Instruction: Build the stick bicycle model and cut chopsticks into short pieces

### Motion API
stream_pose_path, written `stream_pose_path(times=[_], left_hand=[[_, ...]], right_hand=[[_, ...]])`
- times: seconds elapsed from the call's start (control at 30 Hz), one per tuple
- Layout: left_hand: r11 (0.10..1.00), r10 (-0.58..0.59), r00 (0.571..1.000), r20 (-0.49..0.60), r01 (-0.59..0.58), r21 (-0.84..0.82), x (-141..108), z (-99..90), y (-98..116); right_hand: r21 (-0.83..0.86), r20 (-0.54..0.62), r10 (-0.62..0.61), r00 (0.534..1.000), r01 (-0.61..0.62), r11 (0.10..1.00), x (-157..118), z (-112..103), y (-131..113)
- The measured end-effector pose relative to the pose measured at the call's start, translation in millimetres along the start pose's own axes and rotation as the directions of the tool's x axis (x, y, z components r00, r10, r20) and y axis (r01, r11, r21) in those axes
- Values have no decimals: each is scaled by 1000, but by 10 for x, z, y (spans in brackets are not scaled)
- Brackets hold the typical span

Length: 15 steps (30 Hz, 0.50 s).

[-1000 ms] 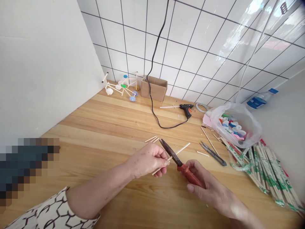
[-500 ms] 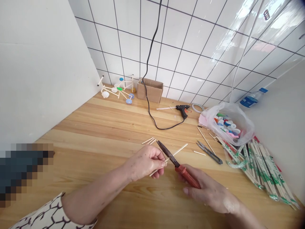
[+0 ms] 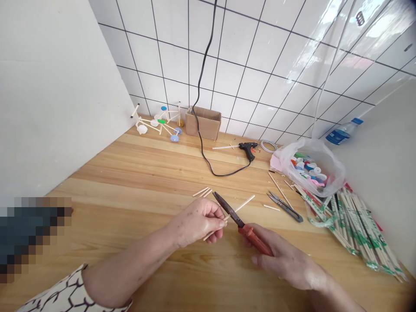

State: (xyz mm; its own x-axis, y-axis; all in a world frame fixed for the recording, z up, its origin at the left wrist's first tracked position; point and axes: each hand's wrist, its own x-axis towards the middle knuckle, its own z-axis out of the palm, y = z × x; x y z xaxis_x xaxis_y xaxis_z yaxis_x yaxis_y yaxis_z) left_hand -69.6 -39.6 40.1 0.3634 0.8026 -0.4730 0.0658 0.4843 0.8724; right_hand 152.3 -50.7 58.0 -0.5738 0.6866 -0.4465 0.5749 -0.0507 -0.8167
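Observation:
My left hand (image 3: 203,221) is closed, pinching a thin wooden stick (image 3: 245,203) that slants up to the right. The stick's lower end pokes out beneath the fingers. Wrapped around the red handles of long-nose pliers (image 3: 240,222), my right hand (image 3: 276,255) is closed too. The dark jaws cross the stick just right of my left fingertips, the part near the pivot closest to it. Whether the jaws press on the stick I cannot tell. Several short cut sticks (image 3: 203,192) lie just beyond my left hand.
Thread snips (image 3: 286,207) and loose sticks lie to the right, near bundled sticks (image 3: 360,229) and a plastic bag (image 3: 336,173) of bottle caps. Behind are a corded glue gun (image 3: 248,149), a tape roll (image 3: 268,146), a cardboard box (image 3: 203,123), stick-and-cap models (image 3: 159,122) and a bottle (image 3: 341,134).
The whole view has shifted very slightly. Both hands, the stick and the pliers keep the same position relative to one another.

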Motion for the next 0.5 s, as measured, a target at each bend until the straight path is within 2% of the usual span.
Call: stream_pose_path(times=[0.5], left_hand=[[1000,6,1000,12,-5,-26,22,-3,-38]], right_hand=[[39,-11,4,1000,-3,999,-7,16,-20]])
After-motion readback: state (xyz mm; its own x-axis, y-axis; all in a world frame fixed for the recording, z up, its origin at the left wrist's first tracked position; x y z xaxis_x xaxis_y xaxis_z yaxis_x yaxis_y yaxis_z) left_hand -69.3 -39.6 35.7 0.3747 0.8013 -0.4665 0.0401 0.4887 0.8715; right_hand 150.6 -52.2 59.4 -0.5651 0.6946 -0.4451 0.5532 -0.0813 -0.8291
